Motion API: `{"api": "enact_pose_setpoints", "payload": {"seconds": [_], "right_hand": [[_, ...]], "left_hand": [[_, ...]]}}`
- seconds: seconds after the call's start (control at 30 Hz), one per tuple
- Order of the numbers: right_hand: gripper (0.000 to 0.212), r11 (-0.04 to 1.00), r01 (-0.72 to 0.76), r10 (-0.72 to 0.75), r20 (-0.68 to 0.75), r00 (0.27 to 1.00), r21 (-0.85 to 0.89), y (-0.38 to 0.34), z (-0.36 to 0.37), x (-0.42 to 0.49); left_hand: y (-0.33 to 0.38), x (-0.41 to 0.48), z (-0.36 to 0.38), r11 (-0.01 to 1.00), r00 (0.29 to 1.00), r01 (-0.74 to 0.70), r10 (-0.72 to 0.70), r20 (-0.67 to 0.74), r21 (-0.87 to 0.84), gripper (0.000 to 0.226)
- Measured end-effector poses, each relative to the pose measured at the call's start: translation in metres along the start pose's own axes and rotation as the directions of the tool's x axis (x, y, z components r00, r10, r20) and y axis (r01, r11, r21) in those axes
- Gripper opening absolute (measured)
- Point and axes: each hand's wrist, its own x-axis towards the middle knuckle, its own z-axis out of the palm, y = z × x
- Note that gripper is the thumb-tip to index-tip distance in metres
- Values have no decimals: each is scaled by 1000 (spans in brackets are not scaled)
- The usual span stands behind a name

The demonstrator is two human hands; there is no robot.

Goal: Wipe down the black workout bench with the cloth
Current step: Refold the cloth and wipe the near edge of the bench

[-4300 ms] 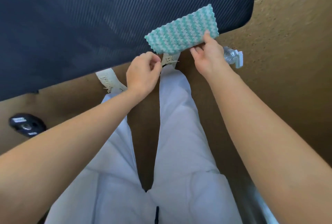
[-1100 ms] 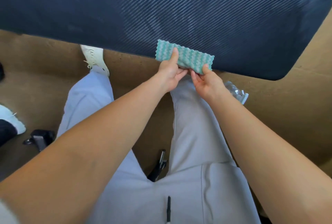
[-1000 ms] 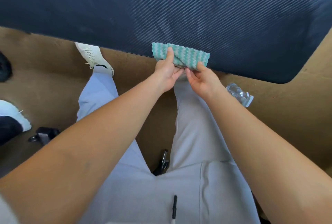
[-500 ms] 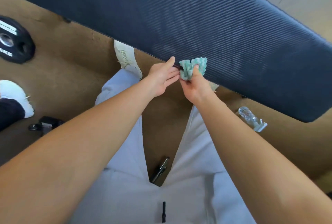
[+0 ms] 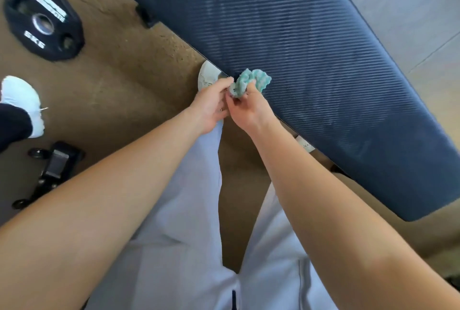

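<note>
The black ribbed workout bench [image 5: 311, 65] runs diagonally from the top centre to the right edge. A teal and white cloth [image 5: 250, 83] is bunched into a small wad over the bench's near edge. My left hand [image 5: 211, 104] pinches the wad's left side. My right hand [image 5: 249, 108] grips it from below, thumb pressed into the folds. Both hands meet just in front of the bench edge, above my pale trousers.
A black weight plate [image 5: 43, 22] lies on the brown floor at the upper left. Another person's white shoe [image 5: 23, 103] is at the left edge, with a black dumbbell handle [image 5: 51, 169] below it. My white shoe [image 5: 207, 77] peeks out beneath the bench edge.
The cloth went from a flat strip held against the bench edge to a crumpled wad between both hands. The view swung left, bringing the weight plate into sight.
</note>
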Motion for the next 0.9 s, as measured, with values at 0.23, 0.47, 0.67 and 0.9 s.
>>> {"api": "enact_pose_setpoints", "payload": {"seconds": [0.23, 0.47, 0.67, 0.9], "right_hand": [[43, 953, -10, 28, 55, 998, -303, 6, 41, -26], [22, 725, 105, -231, -96, 968, -680, -11, 15, -59], [27, -167, 409, -616, 419, 667, -897, -39, 2, -58], [74, -921, 329, -57, 909, 413, -207, -59, 24, -26]], "left_hand": [[12, 8, -20, 988, 960, -146, 130, -249, -48, 23], [18, 10, 1, 921, 866, -265, 97, -490, -285, 31], [33, 4, -1, 888, 837, -313, 90, -540, -337, 27], [37, 16, 23, 905, 887, -274, 107, -449, -325, 35]]}}
